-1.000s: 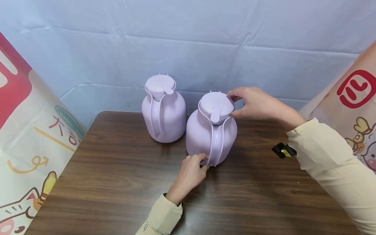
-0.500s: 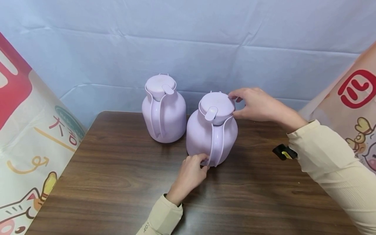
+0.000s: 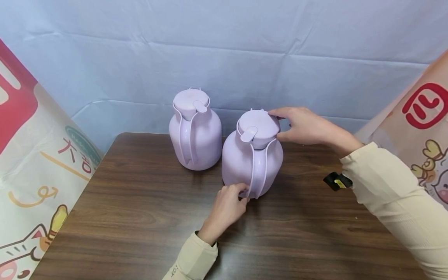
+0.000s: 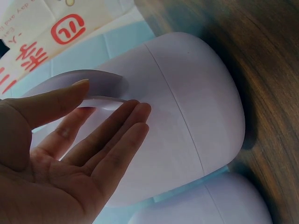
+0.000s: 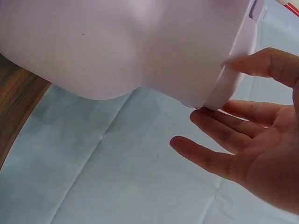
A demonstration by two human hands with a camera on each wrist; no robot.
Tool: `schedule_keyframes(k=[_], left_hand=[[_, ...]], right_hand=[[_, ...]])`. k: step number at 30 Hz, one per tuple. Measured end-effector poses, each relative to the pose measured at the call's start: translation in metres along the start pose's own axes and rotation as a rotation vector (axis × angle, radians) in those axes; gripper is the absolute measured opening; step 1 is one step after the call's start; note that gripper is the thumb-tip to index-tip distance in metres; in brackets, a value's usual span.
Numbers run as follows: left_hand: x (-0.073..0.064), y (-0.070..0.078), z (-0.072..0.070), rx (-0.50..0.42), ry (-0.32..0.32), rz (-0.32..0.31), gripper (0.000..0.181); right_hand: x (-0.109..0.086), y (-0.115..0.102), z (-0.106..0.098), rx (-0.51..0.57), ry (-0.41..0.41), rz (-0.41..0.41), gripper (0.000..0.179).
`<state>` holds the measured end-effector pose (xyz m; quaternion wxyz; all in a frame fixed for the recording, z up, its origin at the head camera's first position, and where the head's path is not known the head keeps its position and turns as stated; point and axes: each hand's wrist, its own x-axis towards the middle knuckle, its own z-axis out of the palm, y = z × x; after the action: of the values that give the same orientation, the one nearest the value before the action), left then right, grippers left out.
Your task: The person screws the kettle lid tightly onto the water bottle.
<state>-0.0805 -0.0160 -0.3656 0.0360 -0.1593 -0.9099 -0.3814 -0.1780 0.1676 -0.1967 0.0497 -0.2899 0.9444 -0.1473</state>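
Two lilac insulated jugs stand upright on the table. My left hand (image 3: 227,206) pinches the lower handle (image 3: 259,171) of the right jug (image 3: 236,163); in the left wrist view, thumb and forefinger close on the handle while the other fingers extend beside the jug's body (image 4: 187,93). At the top, my right hand (image 3: 306,124) grips the edge of the round lid (image 3: 260,119) between thumb and fingers. The lid's tab (image 3: 248,134) points front-left, off to the left of the handle. The right wrist view shows the thumb on the lid rim (image 5: 231,84), fingertips underneath.
The left jug (image 3: 206,136) stands close beside and slightly behind, its tab (image 3: 200,106) pointing front-right. A pale blue cloth (image 3: 140,70) hangs behind the brown wooden table (image 3: 140,217). Printed cartoon sheets (image 3: 31,163) flank it. A black strap piece (image 3: 336,181) shows by the right sleeve.
The right jug's lid has turned, its tab swinging left from near the handle line. My right fingers have shifted slightly on the lid edge. My left hand stays on the handle.
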Motion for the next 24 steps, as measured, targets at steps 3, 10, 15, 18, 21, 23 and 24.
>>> schedule_keyframes(k=[3, 10, 15, 18, 21, 23, 24], left_hand=[[0.0, 0.0, 0.001, -0.004, 0.0, -0.004, 0.023], [0.0, 0.0, 0.001, -0.003, 0.001, -0.005, 0.024], [0.0, 0.001, 0.001, -0.01, 0.001, -0.01, 0.024], [0.0, 0.001, 0.0, -0.01, 0.004, -0.01, 0.024], [0.0, 0.001, 0.0, -0.009, 0.006, -0.01, 0.024], [0.0, 0.001, 0.0, -0.01, 0.005, -0.012, 0.024], [0.0, 0.001, 0.001, -0.01, 0.005, -0.012, 0.024]], right_hand=[[-0.001, -0.001, -0.001, -0.007, 0.006, 0.007, 0.055], [-0.003, -0.005, -0.001, -0.027, 0.038, 0.024, 0.051], [-0.005, -0.009, 0.0, -0.028, 0.051, 0.029, 0.04], [-0.007, -0.01, 0.0, -0.027, 0.052, 0.029, 0.035], [-0.007, -0.01, -0.001, -0.021, 0.047, 0.044, 0.035], [-0.006, -0.01, -0.003, -0.017, 0.044, 0.059, 0.036], [-0.006, -0.009, -0.003, -0.018, 0.042, 0.067, 0.038]])
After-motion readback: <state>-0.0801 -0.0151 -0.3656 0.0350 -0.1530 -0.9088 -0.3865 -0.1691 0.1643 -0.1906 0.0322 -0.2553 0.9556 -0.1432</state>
